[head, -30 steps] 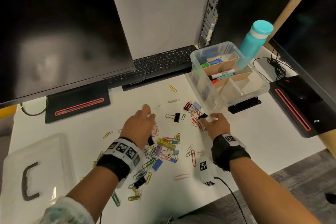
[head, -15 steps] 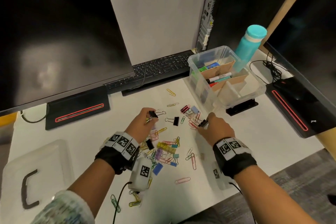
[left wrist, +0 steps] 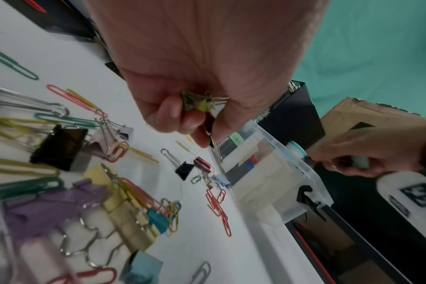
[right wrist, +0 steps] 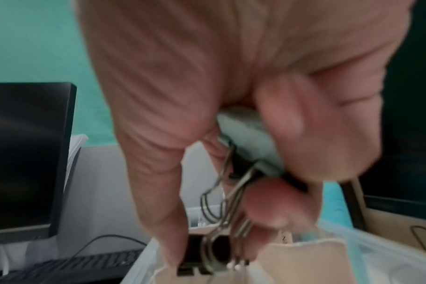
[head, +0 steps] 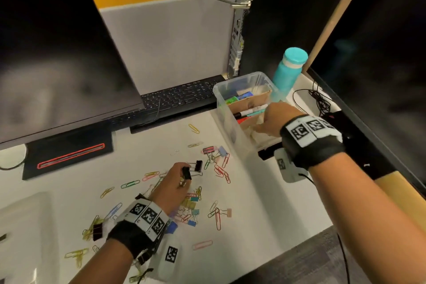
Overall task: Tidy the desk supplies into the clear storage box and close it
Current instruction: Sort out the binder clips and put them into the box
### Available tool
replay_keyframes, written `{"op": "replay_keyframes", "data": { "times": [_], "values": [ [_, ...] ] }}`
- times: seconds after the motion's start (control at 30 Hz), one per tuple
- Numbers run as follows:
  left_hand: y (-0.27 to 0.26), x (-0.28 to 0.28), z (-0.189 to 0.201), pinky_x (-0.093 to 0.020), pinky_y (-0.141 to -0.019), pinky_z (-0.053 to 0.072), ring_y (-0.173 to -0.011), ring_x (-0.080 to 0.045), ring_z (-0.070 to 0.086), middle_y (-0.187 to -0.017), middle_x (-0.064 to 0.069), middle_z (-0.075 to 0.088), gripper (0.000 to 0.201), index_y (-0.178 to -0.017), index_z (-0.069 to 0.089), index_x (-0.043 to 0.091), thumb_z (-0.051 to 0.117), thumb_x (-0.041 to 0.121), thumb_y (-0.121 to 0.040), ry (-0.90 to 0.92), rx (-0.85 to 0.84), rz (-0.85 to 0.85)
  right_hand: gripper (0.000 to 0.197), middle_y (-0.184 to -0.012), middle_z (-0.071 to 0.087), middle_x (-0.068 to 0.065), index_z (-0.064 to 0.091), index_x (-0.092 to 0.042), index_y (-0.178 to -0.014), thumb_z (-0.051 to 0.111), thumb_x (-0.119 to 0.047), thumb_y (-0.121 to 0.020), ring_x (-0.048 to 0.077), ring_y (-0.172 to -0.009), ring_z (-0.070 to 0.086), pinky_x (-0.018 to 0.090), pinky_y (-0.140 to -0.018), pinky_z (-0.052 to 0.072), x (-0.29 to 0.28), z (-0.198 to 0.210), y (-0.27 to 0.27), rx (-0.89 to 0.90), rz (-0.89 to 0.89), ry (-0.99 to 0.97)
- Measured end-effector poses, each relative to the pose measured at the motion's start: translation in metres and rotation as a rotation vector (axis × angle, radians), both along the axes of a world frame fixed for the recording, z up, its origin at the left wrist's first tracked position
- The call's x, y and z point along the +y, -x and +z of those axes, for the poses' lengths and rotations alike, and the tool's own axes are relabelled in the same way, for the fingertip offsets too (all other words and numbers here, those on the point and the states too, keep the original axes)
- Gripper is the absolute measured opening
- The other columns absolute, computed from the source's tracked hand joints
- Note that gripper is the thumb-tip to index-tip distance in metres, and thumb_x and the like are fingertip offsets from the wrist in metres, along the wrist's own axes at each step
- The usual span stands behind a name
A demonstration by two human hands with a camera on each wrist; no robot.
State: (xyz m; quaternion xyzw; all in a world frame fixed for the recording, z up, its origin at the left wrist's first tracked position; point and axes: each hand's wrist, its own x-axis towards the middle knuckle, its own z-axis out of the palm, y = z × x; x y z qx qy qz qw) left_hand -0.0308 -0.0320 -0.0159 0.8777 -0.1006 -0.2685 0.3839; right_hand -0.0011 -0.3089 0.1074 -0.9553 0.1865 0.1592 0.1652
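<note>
The clear storage box (head: 221,108) stands open at the right, split by cardboard dividers, with markers inside. My right hand (head: 261,125) is over its near compartment and pinches several binder clips (right wrist: 234,194), black and pale green, dangling above a cardboard divider (right wrist: 302,263). My left hand (head: 184,177) hovers over the scattered pile of clips (head: 192,206) on the white desk and pinches a black binder clip (head: 186,172). In the left wrist view, its curled fingers (left wrist: 195,123) also hold a small yellow-green clip (left wrist: 199,102). The box lid (head: 23,226) lies at the far left.
A keyboard (head: 177,97) and a monitor (head: 57,53) stand behind the clips. A teal bottle (head: 289,71) is behind the box, next to a computer tower (head: 276,18). A second monitor (head: 380,64) and cables (head: 320,99) fill the right side.
My right hand has risen from the desk and moved to the box with its clips. My left hand has picked up a black binder clip and stays over the pile.
</note>
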Motion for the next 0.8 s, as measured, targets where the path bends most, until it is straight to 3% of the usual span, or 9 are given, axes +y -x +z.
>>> {"op": "replay_keyframes", "data": {
  "times": [0.1, 0.2, 0.23, 0.3, 0.33, 0.43, 0.53, 0.67, 0.8],
  "values": [
    [0.006, -0.007, -0.001, -0.019, -0.061, 0.046, -0.073, -0.006, 0.057, -0.103, -0.002, 0.058, 0.034, -0.127, 0.037, 0.027, 0.044, 0.015, -0.096, -0.048, -0.043, -0.017, 0.031, -0.073, 0.043, -0.019, 0.054, -0.037, -0.055, 0.069, -0.033, -0.081, 0.003, -0.067, 0.044, 0.02, -0.06, 0.038, 0.006, -0.007, -0.006, -0.049, -0.02, -0.223],
    [0.009, -0.011, 0.004, -0.02, -0.056, 0.048, -0.068, -0.006, 0.058, -0.099, -0.001, 0.059, 0.034, -0.127, 0.035, 0.029, 0.043, 0.018, -0.096, -0.073, -0.073, -0.031, 0.01, -0.1, 0.061, -0.004, 0.063, -0.031, -0.087, 0.055, -0.027, -0.091, 0.015, -0.083, 0.05, 0.027, -0.081, 0.043, 0.0, -0.019, -0.003, -0.092, -0.031, -0.179],
    [0.009, -0.013, 0.006, -0.026, -0.061, 0.053, -0.071, -0.009, 0.06, -0.103, -0.002, 0.059, 0.035, -0.128, 0.034, 0.03, 0.043, 0.019, -0.096, -0.064, -0.089, -0.039, 0.016, -0.105, 0.064, 0.002, 0.064, -0.022, -0.099, 0.051, -0.026, -0.092, 0.018, -0.085, 0.052, 0.029, -0.083, 0.044, -0.006, -0.025, 0.0, -0.165, -0.058, -0.148],
    [0.008, -0.022, 0.019, -0.029, -0.069, 0.054, -0.072, -0.009, 0.058, -0.115, -0.001, 0.054, 0.035, -0.129, 0.033, 0.028, 0.043, 0.019, -0.096, -0.034, -0.162, -0.07, 0.021, -0.103, 0.066, 0.008, 0.062, -0.018, -0.105, 0.049, -0.025, -0.091, 0.023, -0.089, 0.059, 0.033, -0.085, 0.048, -0.021, -0.038, 0.007, -0.365, -0.124, -0.154],
    [0.005, -0.03, 0.028, -0.026, -0.066, 0.051, -0.068, -0.005, 0.054, -0.119, 0.001, 0.05, 0.036, -0.13, 0.033, 0.026, 0.043, 0.02, -0.097, -0.026, -0.215, -0.1, 0.022, -0.104, 0.065, 0.008, 0.061, -0.018, -0.106, 0.049, -0.025, -0.09, 0.025, -0.093, 0.059, 0.035, -0.085, 0.049, -0.029, -0.045, 0.011, -0.463, -0.144, -0.135],
    [-0.011, -0.067, 0.061, -0.02, -0.06, 0.044, -0.064, -0.005, 0.051, -0.122, 0.003, 0.042, 0.035, -0.13, 0.034, 0.022, 0.044, 0.025, -0.096, -0.068, -0.334, -0.206, 0.034, -0.125, 0.055, 0.01, 0.055, -0.013, -0.12, 0.045, -0.022, -0.088, 0.029, -0.114, 0.048, 0.04, -0.095, 0.041, -0.046, -0.074, 0.018, -0.586, -0.142, 0.038],
    [-0.032, -0.118, 0.088, -0.033, -0.069, 0.049, -0.081, -0.02, 0.06, -0.121, -0.001, 0.04, 0.032, -0.125, 0.039, 0.018, 0.045, 0.027, -0.095, -0.181, -0.411, -0.333, 0.051, -0.142, 0.043, 0.015, 0.043, -0.005, -0.135, 0.035, -0.025, -0.089, 0.033, -0.132, 0.037, 0.043, -0.112, 0.029, -0.054, -0.103, 0.021, -0.573, -0.143, 0.072],
    [-0.06, -0.176, 0.093, -0.035, -0.081, 0.048, -0.098, -0.028, 0.06, -0.12, -0.011, 0.052, 0.031, -0.121, 0.05, 0.009, 0.049, 0.021, -0.093, -0.451, -0.463, -0.495, 0.05, -0.15, 0.034, 0.013, 0.036, -0.005, -0.141, 0.037, -0.014, -0.092, 0.03, -0.139, 0.028, 0.04, -0.118, 0.02, -0.059, -0.12, 0.021, -0.619, -0.172, -0.022],
    [-0.07, -0.197, 0.09, -0.032, -0.079, 0.046, -0.098, -0.026, 0.06, -0.113, -0.008, 0.06, 0.034, -0.117, 0.056, 0.009, 0.063, 0.017, -0.084, -0.538, -0.455, -0.53, 0.051, -0.151, 0.033, 0.01, 0.035, -0.007, -0.142, 0.039, -0.011, -0.091, 0.027, -0.14, 0.027, 0.037, -0.118, 0.02, -0.062, -0.119, 0.022, -0.63, -0.177, -0.046]
  ]
}}
